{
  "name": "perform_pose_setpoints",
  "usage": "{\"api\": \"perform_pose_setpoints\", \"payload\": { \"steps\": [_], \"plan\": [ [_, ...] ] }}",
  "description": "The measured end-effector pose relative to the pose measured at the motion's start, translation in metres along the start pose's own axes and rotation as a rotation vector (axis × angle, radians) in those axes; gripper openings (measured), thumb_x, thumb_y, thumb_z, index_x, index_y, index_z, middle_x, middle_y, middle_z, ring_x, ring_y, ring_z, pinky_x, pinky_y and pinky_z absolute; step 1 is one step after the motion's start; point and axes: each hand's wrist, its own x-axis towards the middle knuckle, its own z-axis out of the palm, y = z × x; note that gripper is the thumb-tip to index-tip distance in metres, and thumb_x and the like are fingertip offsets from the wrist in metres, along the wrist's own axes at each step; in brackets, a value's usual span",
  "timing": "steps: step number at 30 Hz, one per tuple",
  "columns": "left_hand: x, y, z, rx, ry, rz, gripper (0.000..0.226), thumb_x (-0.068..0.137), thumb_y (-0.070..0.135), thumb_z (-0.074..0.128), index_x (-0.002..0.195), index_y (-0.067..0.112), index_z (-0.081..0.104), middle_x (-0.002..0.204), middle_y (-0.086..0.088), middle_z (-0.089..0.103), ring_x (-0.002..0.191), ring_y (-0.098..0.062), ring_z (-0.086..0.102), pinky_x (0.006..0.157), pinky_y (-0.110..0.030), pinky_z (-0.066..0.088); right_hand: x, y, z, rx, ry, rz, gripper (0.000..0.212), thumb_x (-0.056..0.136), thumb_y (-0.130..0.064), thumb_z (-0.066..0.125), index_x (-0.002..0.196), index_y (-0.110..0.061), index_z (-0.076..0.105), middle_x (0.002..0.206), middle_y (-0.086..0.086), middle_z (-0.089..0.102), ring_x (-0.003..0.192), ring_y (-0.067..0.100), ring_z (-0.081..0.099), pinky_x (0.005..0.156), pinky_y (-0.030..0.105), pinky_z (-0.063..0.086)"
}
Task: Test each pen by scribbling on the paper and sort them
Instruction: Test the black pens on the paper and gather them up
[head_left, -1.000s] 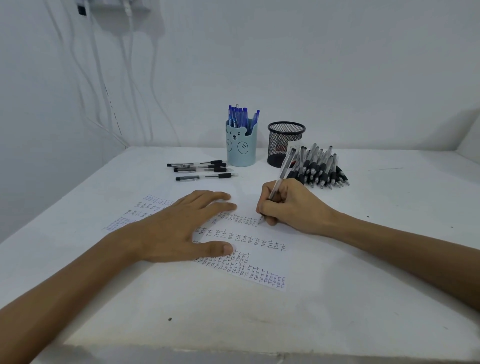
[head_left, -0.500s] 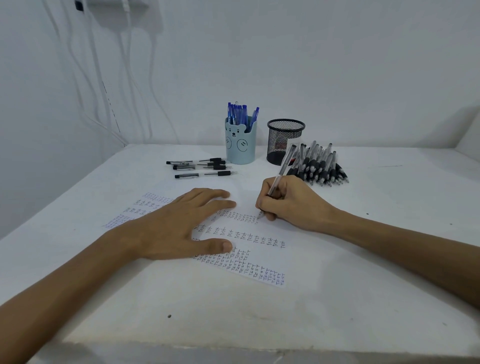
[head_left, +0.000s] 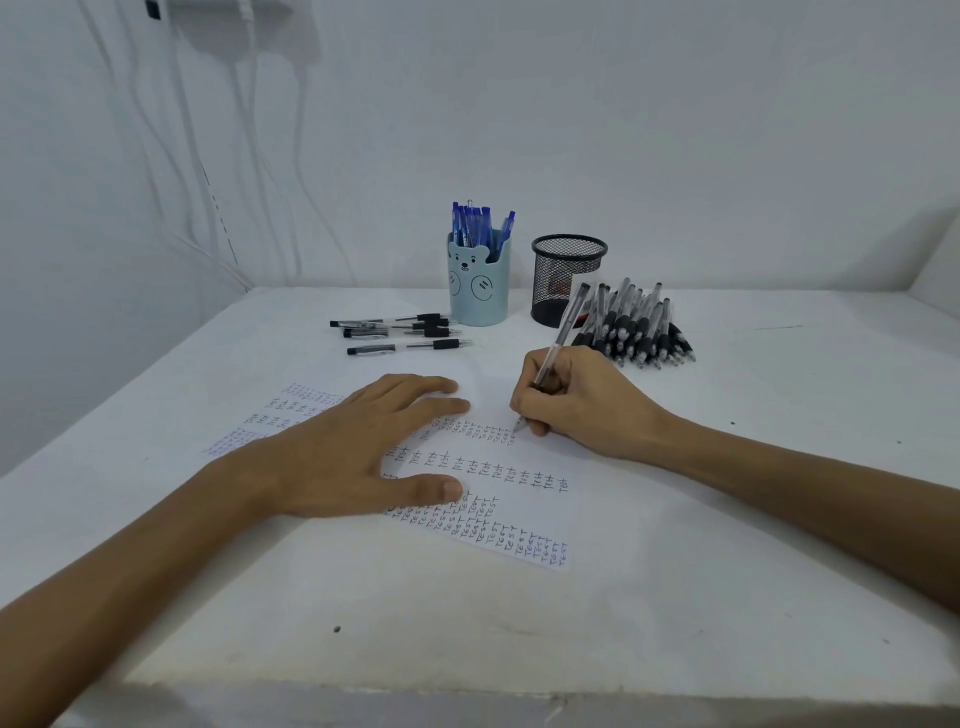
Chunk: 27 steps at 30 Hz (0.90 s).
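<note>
A: Right hand (head_left: 587, 405): fingers (head_left: 525, 408) pinch a clear-barrelled pen (head_left: 565, 332), tip at the paper (head_left: 540, 512), at the end of the top row of "test" marks. And the left hand (head_left: 353, 452)?

B: Fingers spread flat, pressing the paper at nine o'clock of the tip. If that eases, the paper could skate mid-stroke. The pile of black-grip pens (head_left: 636, 327) lies at one o'clock, near the knuckles; a careless lift might scatter it.

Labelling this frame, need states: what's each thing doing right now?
left hand: flat on paper, fingers straight.
right hand: grips pen.
pen: tilted, tip on paper.
paper: flat, rows of writing.
blue cup: upright, holds blue pens.
mesh cup: upright, contents unclear.
pen pile: lying beside mesh cup.
loose black pens: lying left of blue cup.
</note>
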Motion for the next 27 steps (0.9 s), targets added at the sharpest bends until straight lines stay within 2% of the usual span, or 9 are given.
{"api": "perform_pose_setpoints", "payload": {
  "steps": [6,9,14,17,18,20,21,24,27],
  "plan": [
    [-0.0006,0.0004,-0.0001,-0.009,-0.005,-0.003,0.085,0.085,0.09,0.038,0.158,0.05,0.02,0.165,0.028,0.011,0.151,0.008,0.004,0.125,-0.03,0.02,0.0007,-0.0023,0.0016,0.008,0.015,0.051,0.014,0.089,-0.005,0.064,0.078,0.002,0.062,0.057,0.007,0.065,0.045,0.005,0.048,0.048,0.013,0.038],
    [-0.0004,0.0002,-0.0004,-0.015,-0.001,-0.002,0.083,0.086,0.088,0.04,0.157,0.049,0.02,0.164,0.029,0.011,0.151,0.008,0.005,0.125,-0.031,0.021,0.0049,-0.0018,-0.0012,0.251,0.069,0.169,0.024,0.096,-0.006,0.058,0.072,-0.005,0.058,0.057,0.012,0.059,0.04,0.011,0.041,0.04,0.019,0.031],
    [-0.0009,0.0013,-0.0008,-0.017,0.003,0.0,0.086,0.085,0.089,0.039,0.158,0.047,0.022,0.164,0.028,0.012,0.151,0.009,0.006,0.125,-0.031,0.021,0.0071,0.0006,-0.0053,0.497,0.041,0.205,0.032,0.102,-0.027,0.059,0.078,-0.01,0.071,0.07,0.01,0.062,0.054,0.012,0.05,0.048,0.018,0.037],
    [-0.0016,0.0014,-0.0012,-0.025,0.004,0.001,0.084,0.086,0.088,0.039,0.158,0.047,0.022,0.164,0.029,0.013,0.15,0.009,0.006,0.124,-0.029,0.02,0.0073,0.003,-0.0053,0.49,0.05,0.151,0.022,0.098,-0.029,0.064,0.091,-0.01,0.072,0.072,0.012,0.061,0.056,0.017,0.047,0.047,0.024,0.03],
    [-0.0016,0.001,-0.0011,-0.025,0.006,0.004,0.083,0.087,0.087,0.039,0.158,0.047,0.023,0.164,0.029,0.013,0.15,0.01,0.006,0.124,-0.028,0.019,0.0072,0.0015,-0.005,0.485,0.059,0.146,0.019,0.093,-0.028,0.07,0.097,-0.009,0.068,0.074,0.015,0.064,0.054,0.02,0.048,0.045,0.025,0.03],
    [-0.0019,0.0011,-0.0017,-0.027,0.014,0.01,0.08,0.089,0.085,0.037,0.158,0.046,0.024,0.164,0.03,0.013,0.15,0.01,0.006,0.123,-0.026,0.018,0.0076,0.0019,-0.0051,0.514,0.085,0.158,0.037,0.084,-0.026,0.076,0.11,-0.01,0.055,0.082,0.02,0.071,0.055,0.023,0.059,0.046,0.025,0.039],
    [-0.0021,0.0006,-0.0018,-0.031,0.021,0.013,0.077,0.091,0.083,0.036,0.158,0.045,0.026,0.164,0.03,0.014,0.15,0.01,0.007,0.122,-0.024,0.018,0.0075,0.0015,-0.0051,0.558,0.098,0.161,0.04,0.085,-0.023,0.075,0.112,-0.01,0.049,0.084,0.021,0.073,0.057,0.023,0.064,0.049,0.024,0.046],
    [-0.0025,-0.0025,-0.0022,-0.027,0.054,0.02,0.069,0.097,0.077,0.032,0.157,0.042,0.03,0.162,0.03,0.019,0.15,0.009,0.012,0.121,-0.021,0.018,0.0078,-0.0035,-0.0042,0.711,0.144,0.181,0.017,0.102,-0.019,0.059,0.109,-0.008,0.047,0.08,0.025,0.071,0.058,0.027,0.069,0.058,0.022,0.057],
    [-0.0031,-0.0076,-0.0029,-0.02,0.082,0.014,0.068,0.098,0.076,0.031,0.156,0.04,0.034,0.16,0.031,0.023,0.149,0.009,0.015,0.12,-0.018,0.018,0.0083,-0.0055,-0.0054,0.742,0.169,0.25,0.014,0.108,-0.019,0.047,0.11,-0.005,0.048,0.07,0.021,0.071,0.055,0.029,0.068,0.057,0.023,0.058]
  ]
}}
